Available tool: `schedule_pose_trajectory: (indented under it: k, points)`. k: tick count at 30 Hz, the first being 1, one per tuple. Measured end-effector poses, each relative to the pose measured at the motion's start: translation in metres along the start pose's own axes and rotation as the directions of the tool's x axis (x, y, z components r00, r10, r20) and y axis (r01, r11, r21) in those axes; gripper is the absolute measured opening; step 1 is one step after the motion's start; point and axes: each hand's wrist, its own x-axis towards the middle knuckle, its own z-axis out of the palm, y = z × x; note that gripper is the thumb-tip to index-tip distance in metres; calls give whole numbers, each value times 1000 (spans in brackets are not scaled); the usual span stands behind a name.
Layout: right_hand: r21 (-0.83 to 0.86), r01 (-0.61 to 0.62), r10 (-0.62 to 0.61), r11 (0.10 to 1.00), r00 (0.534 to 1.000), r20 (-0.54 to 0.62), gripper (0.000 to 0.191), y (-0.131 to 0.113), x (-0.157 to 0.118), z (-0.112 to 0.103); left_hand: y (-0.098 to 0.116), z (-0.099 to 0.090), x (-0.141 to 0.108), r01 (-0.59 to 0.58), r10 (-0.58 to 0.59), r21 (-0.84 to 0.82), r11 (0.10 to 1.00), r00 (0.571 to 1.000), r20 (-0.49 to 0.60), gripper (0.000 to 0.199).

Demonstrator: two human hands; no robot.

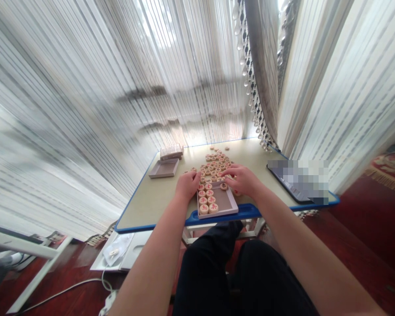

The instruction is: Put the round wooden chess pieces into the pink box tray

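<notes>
Poising half-curled right hand (241,180) over loose xiangqi pieces (213,166), just beyond tray (224,202); resting curled left hand (187,184) beside tray's far-left corner; not showing either grip clearly.

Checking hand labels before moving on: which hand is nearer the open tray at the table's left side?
Left. The left hand is to the tray's right; the right hand is farther right, by the loose game pieces.

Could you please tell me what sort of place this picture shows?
It is probably a room in a home: long curtains hang behind a small table, and round game pieces are gathered on it.
</notes>
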Motion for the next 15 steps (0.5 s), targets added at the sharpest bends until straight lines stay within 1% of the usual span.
schedule_pose_trajectory:
  k: [2,4,6,8,10,11,13,15]
  points:
    - [-13,-4,4,1000,1000,-3,21,-1,-1,1,0,0,-1,7,-7,-28,1000,1000,-11,43]
    - [-42,11,-13,999,999,-43,19,-3,-1,2,-1,-1,-2,26,-30,-80,996,998,-49,42]
    - [-84,27,-35,996,994,-101,19,-4,-1,1,-2,-3,0,58,-75,-148,987,991,-112,40]
    - [-118,26,-40,993,992,-116,20,-5,4,-2,-3,-4,6,104,-141,-229,968,978,-152,34]
    - [-128,-4,-5,992,998,-65,22,-5,15,-10,-4,-5,16,145,-192,-281,949,970,-147,27]
    - [-129,-24,21,991,999,-29,23,-5,23,-14,-2,-5,23,152,-197,-290,945,971,-133,24]
    - [-129,-66,69,989,997,26,25,-4,43,-22,3,-4,40,130,-163,-282,951,982,-97,19]
    - [-127,-90,96,988,995,34,28,-1,63,-25,10,0,58,78,-96,-267,960,994,-56,18]
